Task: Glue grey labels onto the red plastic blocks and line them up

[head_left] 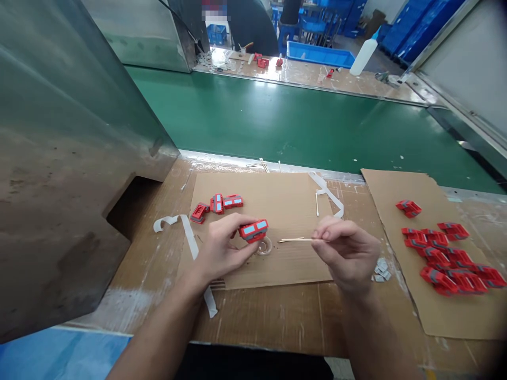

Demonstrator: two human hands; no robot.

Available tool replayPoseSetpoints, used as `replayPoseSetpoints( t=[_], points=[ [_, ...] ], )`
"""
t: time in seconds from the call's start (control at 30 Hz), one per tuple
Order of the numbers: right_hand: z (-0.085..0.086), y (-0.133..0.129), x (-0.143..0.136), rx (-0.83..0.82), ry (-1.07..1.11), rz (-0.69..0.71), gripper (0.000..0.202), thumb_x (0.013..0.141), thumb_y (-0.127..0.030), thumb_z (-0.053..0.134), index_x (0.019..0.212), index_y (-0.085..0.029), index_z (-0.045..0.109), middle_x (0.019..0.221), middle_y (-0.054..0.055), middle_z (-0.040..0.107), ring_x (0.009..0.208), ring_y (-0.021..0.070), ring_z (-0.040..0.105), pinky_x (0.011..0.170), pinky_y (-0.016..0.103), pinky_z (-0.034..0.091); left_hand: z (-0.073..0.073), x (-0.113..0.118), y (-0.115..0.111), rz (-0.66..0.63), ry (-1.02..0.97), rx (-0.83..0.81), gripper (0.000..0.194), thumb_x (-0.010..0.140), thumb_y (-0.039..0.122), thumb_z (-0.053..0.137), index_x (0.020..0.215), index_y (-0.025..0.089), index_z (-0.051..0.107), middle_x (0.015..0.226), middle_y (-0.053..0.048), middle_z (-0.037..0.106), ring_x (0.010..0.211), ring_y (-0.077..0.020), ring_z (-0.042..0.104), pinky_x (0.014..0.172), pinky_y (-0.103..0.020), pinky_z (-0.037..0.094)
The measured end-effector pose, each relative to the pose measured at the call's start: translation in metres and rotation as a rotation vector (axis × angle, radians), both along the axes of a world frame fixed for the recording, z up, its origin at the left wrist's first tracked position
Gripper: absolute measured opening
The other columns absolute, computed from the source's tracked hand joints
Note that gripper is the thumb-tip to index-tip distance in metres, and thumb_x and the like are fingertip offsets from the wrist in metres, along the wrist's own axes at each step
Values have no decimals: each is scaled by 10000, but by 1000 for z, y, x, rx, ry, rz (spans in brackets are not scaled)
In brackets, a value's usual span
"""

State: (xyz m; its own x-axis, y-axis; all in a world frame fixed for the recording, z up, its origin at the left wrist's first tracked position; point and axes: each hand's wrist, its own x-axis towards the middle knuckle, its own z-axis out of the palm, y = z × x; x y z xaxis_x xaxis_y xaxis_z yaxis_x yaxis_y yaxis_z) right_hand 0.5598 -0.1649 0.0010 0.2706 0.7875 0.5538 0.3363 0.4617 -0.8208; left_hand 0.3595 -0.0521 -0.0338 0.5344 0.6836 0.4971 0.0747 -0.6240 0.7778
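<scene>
The person's left hand (222, 248) holds a red plastic part (253, 230) with pale blue panels, fingers closed around it from the left and from beneath. The part sits just above the middle cardboard sheet (277, 203), near the sheet's centre. The right hand (346, 248) pinches a thin wooden stick (295, 240) between thumb and fingertips, fingers drawn narrow. The stick lies roughly level, and its free tip points left toward the red part, stopping just short of it.

Directly below the red part, a small clear ring (264, 247) lies on the cardboard sheet. Toward the sheet's upper left corner lie three more red parts (217, 205), close together. A second stick (317, 203) rests near the sheet's upper right edge, beside a white paper strip (328, 194). Another white strip (190, 237) crosses the sheet's left edge.

To the right of the sheet, a few small grey pieces (381, 269) lie on the wooden bench top (277, 316). Further right, a second cardboard piece (404, 184) carries a group of red parts (447, 256). Beyond the sheet's far edge runs a green conveyor belt (297, 121).
</scene>
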Motion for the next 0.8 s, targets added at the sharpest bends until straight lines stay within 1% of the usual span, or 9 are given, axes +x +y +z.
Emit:
replayPoseSetpoints(
  t=[0.17, 0.23, 0.3, 0.37, 0.4, 0.47, 0.53, 0.63, 0.8],
  points=[
    [-16, 12, -6, -148, -589, 290, 185, 908, -73, 593, 881, -241, 665, 826, 26, 738, 739, 179, 657, 678, 330, 540, -6, -9, 17, 102, -195, -288, 300, 739, 208, 841, 1027, 213, 756, 955, -59, 765, 800, -203, 677, 717, -290, 547],
    [-20, 18, -10, -152, -700, 314, 187, 900, -65, 585, 904, -235, 665, 880, 36, 750, 776, 187, 665, 730, 339, 553, -6, -12, 22, 125, -252, -340, 323, 715, 235, 866, 1019, 216, 758, 969, -46, 752, 861, -211, 679, 780, -294, 557],
    [-14, 15, -3, -167, -682, 330, 188, 878, -89, 639, 993, -234, 674, 1007, 49, 753, 893, 197, 684, 808, 343, 564, -6, -15, 26, 153, -262, -348, 314, 697, 255, 881, 985, 224, 761, 968, -24, 739, 902, -216, 672, 826, -310, 561],
    [1, -6, 20, -203, -595, 203, 236, 884, -148, 675, 1096, -252, 671, 1124, 56, 728, 1016, 206, 675, 847, 344, 563, -4, -17, 29, 186, -249, -362, 297, 701, 275, 884, 973, 249, 766, 982, 4, 737, 926, -222, 670, 840, -333, 569],
    [9, -23, 36, -223, -553, 57, 234, 901, -182, 670, 1120, -265, 671, 1135, 55, 718, 1023, 207, 671, 819, 340, 562, -3, -18, 29, 206, -241, -379, 296, 705, 284, 885, 978, 268, 770, 982, 20, 743, 925, -226, 675, 837, -346, 576],
    [20, -65, 73, -215, -499, -377, 184, 947, -207, 606, 1101, -273, 682, 1030, 47, 711, 910, 200, 663, 745, 336, 538, -1, -19, 27, 234, -221, -427, 315, 700, 287, 896, 991, 290, 776, 960, 39, 762, 910, -239, 694, 828, -377, 598],
    [19, -106, 109, -363, -617, -588, 108, 941, -264, 626, 1007, -244, 710, 952, 50, 699, 819, 204, 643, 725, 350, 512, 2, -19, 22, 252, -232, -485, 367, 678, 278, 916, 1016, 288, 775, 939, 42, 778, 891, -251, 717, 819, -411, 629],
    [-4, -144, 142, -689, -768, -634, 207, 940, -376, 604, 993, -220, 730, 971, 75, 706, 905, 259, 655, 803, 403, 503, 6, -15, 14, 243, -276, -544, 403, 682, 286, 920, 1050, 295, 756, 976, 41, 785, 946, -278, 739, 814, -433, 664],
    [-41, -140, 142, -796, -791, -614, 246, 931, -393, 571, 961, -222, 746, 961, 84, 703, 937, 280, 642, 809, 402, 483, -1, -8, 14, 204, -354, -644, 420, 610, 296, 955, 974, 255, 750, 982, 2, 784, 951, -296, 754, 874, -457, 672]
  ],
)
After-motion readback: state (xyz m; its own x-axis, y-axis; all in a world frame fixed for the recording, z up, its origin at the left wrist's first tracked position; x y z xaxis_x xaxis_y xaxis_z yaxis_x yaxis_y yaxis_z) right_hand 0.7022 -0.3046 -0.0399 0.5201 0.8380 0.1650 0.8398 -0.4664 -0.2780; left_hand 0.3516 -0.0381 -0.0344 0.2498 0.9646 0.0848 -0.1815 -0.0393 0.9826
